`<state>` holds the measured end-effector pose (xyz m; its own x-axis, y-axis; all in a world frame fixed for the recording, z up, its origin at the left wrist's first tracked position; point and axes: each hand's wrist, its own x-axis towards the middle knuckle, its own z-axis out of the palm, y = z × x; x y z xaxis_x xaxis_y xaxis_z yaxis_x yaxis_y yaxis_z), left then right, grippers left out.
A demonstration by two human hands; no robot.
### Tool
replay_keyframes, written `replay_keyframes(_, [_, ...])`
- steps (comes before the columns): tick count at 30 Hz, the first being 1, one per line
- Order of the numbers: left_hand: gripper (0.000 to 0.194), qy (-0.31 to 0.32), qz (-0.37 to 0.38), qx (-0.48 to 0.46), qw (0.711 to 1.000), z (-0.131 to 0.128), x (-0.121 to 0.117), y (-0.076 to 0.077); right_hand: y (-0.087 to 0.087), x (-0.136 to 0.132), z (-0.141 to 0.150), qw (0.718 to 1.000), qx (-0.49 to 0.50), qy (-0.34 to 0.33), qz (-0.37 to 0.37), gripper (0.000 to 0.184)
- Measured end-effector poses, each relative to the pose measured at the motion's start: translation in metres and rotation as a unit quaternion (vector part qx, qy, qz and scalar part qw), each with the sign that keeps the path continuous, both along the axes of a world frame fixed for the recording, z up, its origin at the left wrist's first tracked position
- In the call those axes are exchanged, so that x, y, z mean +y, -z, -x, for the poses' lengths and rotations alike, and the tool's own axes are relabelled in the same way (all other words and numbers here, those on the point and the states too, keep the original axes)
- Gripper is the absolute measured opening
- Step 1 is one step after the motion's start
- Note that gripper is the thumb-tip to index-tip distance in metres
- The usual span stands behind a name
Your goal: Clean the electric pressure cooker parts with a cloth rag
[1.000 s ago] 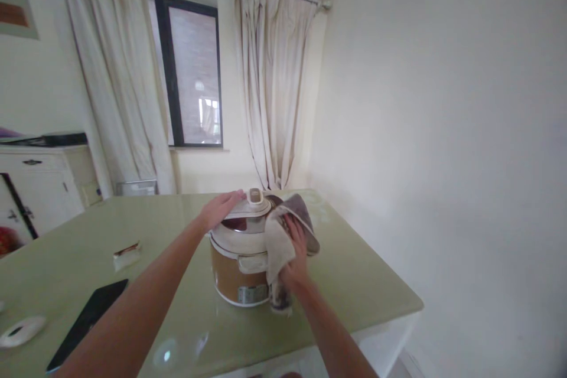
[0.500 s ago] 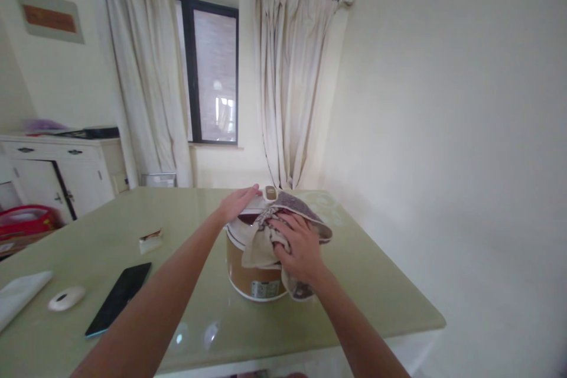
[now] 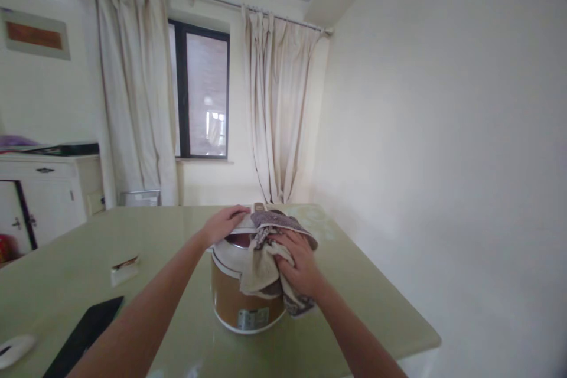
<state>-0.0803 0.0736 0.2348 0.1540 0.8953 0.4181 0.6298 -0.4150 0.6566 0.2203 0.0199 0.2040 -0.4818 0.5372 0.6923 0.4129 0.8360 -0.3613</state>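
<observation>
A rice cooker with a gold-brown body, white top and a label low on its side stands on the table. My left hand lies over the far left of its white top, fingers stretched out. A glossy dark reddish-brown patch shows just below that hand; I cannot tell whether it is a panel or an opening. In my right hand is a bunched cream and grey-brown patterned cloth, pressed against the cooker's right side. The cloth drapes over the top and hides much of it. A small gold-and-white piece stands at the cooker's back edge.
The table is pale green and glossy. To the left are a dark tablet or phone, a white rounded object and a small whitish packet. A white cabinet stands beyond; a wall rises on the right.
The view has tilted up and turned slightly right, so table items sit lower and further left. Both hands keep their places on the cooker and cloth, with only slight shifts.
</observation>
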Motion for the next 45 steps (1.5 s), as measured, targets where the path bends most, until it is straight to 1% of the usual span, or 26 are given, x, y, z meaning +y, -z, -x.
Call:
replay_keyframes(2, [0.053,-0.002,0.0,0.012,1.0,0.0,0.0,0.001,0.017,-0.007,0.002,0.999,0.033,0.028,-0.023,0.05])
replay_keyframes(5, [0.053,-0.015,0.009,0.019,1.0,-0.001,-0.002,0.001,0.035,-0.019,0.01,0.993,0.083,0.075,-0.048,0.046])
replay_keyframes(7, [0.051,-0.024,0.013,0.016,1.0,-0.002,-0.003,-0.001,0.04,-0.024,0.009,0.99,0.095,0.092,-0.057,0.043])
replay_keyframes(8, [0.05,-0.028,0.012,0.013,0.999,-0.003,-0.004,-0.001,0.039,-0.024,0.008,0.99,0.091,0.094,-0.057,0.041])
replay_keyframes(10, [0.048,-0.032,0.01,0.008,0.999,-0.004,-0.006,-0.003,0.031,-0.021,0.004,0.991,0.074,0.101,-0.045,0.04])
replay_keyframes(12, [0.048,-0.031,0.008,0.008,0.999,-0.006,-0.008,-0.005,0.018,-0.018,0.003,0.991,0.054,0.114,-0.034,0.039])
replay_keyframes(14, [0.048,-0.03,0.009,0.007,0.999,-0.007,-0.008,-0.006,0.003,-0.018,0.008,0.994,0.009,0.103,-0.037,0.04])
replay_keyframes(17, [0.048,-0.025,0.014,-0.005,1.0,-0.007,-0.008,-0.007,-0.018,-0.028,0.028,0.991,-0.112,0.028,-0.064,0.045])
replay_keyframes(20, [0.048,-0.001,0.022,-0.032,0.999,-0.005,-0.007,-0.009,-0.037,-0.037,0.057,0.968,-0.22,-0.036,-0.113,0.045])
replay_keyframes(23, [0.047,0.051,0.025,-0.073,0.996,-0.003,-0.009,-0.012,-0.051,-0.031,0.075,0.944,-0.272,-0.084,-0.168,0.038])
replay_keyframes(25, [0.047,0.068,0.022,-0.084,0.994,-0.003,-0.012,-0.014,-0.053,-0.019,0.071,0.942,-0.266,-0.117,-0.167,0.038])
replay_keyframes(27, [0.049,0.051,0.021,-0.071,0.996,-0.006,-0.015,-0.017,-0.048,-0.005,0.053,0.957,-0.226,-0.128,-0.131,0.039])
replay_keyframes(30, [0.055,0.005,0.017,-0.034,0.999,-0.01,-0.017,-0.018,-0.029,0.013,0.017,0.99,-0.112,-0.071,-0.048,0.038])
replay_keyframes(32, [0.057,-0.003,0.012,-0.012,1.0,-0.01,-0.016,-0.017,-0.014,0.019,0.002,0.998,-0.049,-0.034,-0.011,0.038])
replay_keyframes(33, [0.056,-0.003,0.011,-0.003,1.0,-0.01,-0.015,-0.016,-0.008,0.019,-0.002,0.999,-0.027,-0.02,-0.005,0.038])
replay_keyframes(37, [0.057,-0.016,0.01,0.015,1.0,-0.009,-0.014,-0.014,0.01,0.007,0.008,0.998,0.046,0.028,-0.033,0.033])
replay_keyframes(39, [0.057,-0.02,0.012,0.015,1.0,-0.009,-0.015,-0.015,0.017,-0.004,0.014,0.996,0.063,0.032,-0.054,0.032])
replay_keyframes(42, [0.055,-0.022,0.011,0.016,1.0,-0.012,-0.018,-0.018,0.027,-0.019,0.018,0.996,0.054,0.011,-0.077,0.033])
replay_keyframes(44, [0.055,-0.023,0.006,0.011,1.0,-0.014,-0.021,-0.019,0.027,-0.023,0.019,0.996,0.031,-0.017,-0.079,0.031])
replay_keyframes(45, [0.055,-0.022,0.004,0.006,1.0,-0.014,-0.022,-0.02,0.023,-0.023,0.02,0.997,0.014,-0.03,-0.075,0.029])
